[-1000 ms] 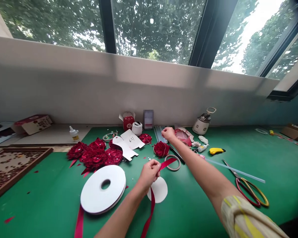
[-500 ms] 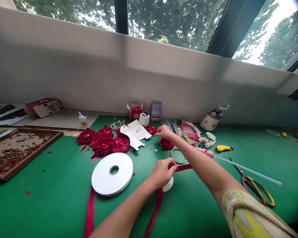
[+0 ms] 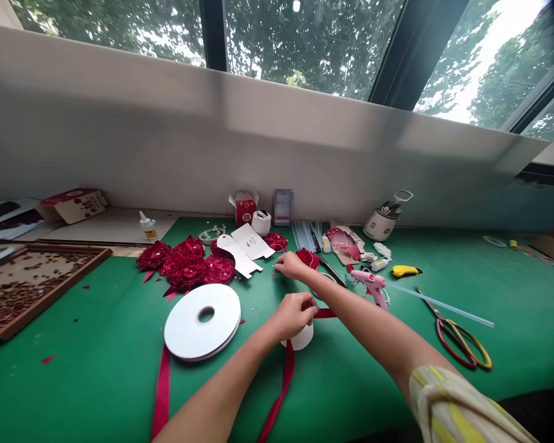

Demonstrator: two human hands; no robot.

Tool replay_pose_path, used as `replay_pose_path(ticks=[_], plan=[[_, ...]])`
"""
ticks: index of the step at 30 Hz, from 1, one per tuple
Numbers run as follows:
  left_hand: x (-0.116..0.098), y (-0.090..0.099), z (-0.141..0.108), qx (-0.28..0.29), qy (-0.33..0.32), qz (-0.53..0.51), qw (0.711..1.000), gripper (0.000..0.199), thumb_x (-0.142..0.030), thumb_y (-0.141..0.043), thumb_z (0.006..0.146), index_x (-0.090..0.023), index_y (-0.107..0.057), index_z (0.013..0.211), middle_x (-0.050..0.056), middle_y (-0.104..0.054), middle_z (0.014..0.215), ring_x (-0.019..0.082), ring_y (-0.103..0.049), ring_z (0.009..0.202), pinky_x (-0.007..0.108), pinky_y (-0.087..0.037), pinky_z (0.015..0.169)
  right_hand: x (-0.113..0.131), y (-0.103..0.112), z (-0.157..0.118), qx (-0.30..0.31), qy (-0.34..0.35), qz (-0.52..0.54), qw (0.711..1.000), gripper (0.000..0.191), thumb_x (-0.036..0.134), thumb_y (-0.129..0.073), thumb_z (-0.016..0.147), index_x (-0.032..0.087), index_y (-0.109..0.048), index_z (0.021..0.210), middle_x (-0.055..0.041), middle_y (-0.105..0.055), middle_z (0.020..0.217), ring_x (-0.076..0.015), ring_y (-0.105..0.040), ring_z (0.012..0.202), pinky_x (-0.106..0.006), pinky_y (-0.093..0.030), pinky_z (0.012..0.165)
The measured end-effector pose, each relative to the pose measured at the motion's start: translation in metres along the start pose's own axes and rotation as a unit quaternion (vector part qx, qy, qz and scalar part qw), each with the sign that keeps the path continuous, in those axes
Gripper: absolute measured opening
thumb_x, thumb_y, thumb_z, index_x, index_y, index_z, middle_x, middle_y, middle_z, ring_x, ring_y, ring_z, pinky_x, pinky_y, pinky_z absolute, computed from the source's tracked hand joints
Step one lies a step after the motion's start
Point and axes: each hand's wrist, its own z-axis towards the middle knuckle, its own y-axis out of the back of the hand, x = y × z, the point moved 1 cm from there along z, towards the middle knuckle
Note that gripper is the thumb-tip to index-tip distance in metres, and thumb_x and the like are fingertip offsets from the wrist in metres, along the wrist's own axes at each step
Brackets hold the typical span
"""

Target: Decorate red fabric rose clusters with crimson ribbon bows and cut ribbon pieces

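Note:
My left hand is closed in a pinch on a red ribbon, whose tail hangs down the table toward me. Another stretch of it emerges to the right of the fingers. Beneath that hand lies a white round piece, partly covered. Just beyond, my right hand pinches its fingertips together low over the table; what they hold is too small to make out. A red fabric flower sits right behind that hand. The white ribbon spool lies left of my left hand.
Red flowers and white cut cards lie ahead. To the right are a pink glue gun, a yellow cutter, scissors and a clear stick. A wooden tray stands left.
My right hand has drawn back toward me and slightly left, away from the flowers. The left hand keeps its pinch on the ribbon. The whole view has shifted slightly.

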Motion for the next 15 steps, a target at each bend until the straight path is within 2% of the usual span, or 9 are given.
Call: replay_pose_path(ticks=[3,6,10,13,15], plan=[[0.0,0.002,-0.001,-0.01,0.002,-0.001,1.0,0.013,-0.024,-0.047,0.077,-0.017,-0.054,0.07,-0.001,-0.058,0.055,0.011,-0.047,0.048,0.023,-0.035,0.053,-0.007,0.018,0.001,-0.012,0.011,-0.036,0.999,0.031,0.033,-0.056,0.089,0.015,-0.057,0.114,-0.006,-0.057,0.118,-0.0233,-0.059,0.098,-0.039,-0.051,0.08],[0.002,-0.001,-0.002,-0.011,0.003,-0.004,1.0,0.014,-0.026,-0.047,0.078,-0.017,-0.056,0.072,-0.001,-0.058,0.055,0.011,-0.046,0.048,0.023,-0.034,0.053,-0.02,0.028,-0.016,0.007,0.028,-0.086,0.996,0.032,0.032,-0.056,0.088,0.014,-0.057,0.115,-0.0061,-0.057,0.118,-0.023,-0.059,0.098,-0.039,-0.052,0.08],[0.007,-0.007,-0.001,0.003,-0.006,-0.012,1.0,0.012,-0.025,-0.048,0.077,-0.017,-0.055,0.072,0.0,-0.057,0.054,0.012,-0.049,0.05,0.023,-0.035,0.053,-0.021,0.015,-0.029,0.021,0.054,-0.168,0.984,0.029,0.032,-0.054,0.09,0.016,-0.056,0.115,-0.0074,-0.057,0.117,-0.0214,-0.059,0.098,-0.04,-0.051,0.083],[0.011,-0.006,0.001,0.001,-0.009,-0.024,1.0,0.012,-0.024,-0.047,0.077,-0.017,-0.054,0.07,0.0,-0.056,0.053,0.012,-0.051,0.053,0.022,-0.036,0.054,-0.009,0.004,-0.019,-0.002,0.075,-0.21,0.975,0.032,0.032,-0.055,0.089,0.013,-0.055,0.116,-0.0091,-0.057,0.117,-0.0218,-0.059,0.099,-0.04,-0.051,0.083],[0.011,-0.003,0.002,-0.006,-0.008,-0.032,0.999,0.013,-0.025,-0.047,0.078,-0.018,-0.053,0.07,-0.001,-0.055,0.052,0.012,-0.049,0.051,0.022,-0.036,0.053,-0.002,0.006,-0.009,-0.032,0.085,-0.227,0.97,0.03,0.031,-0.054,0.09,0.014,-0.056,0.116,-0.0102,-0.057,0.118,-0.0203,-0.059,0.099,-0.039,-0.05,0.083]])
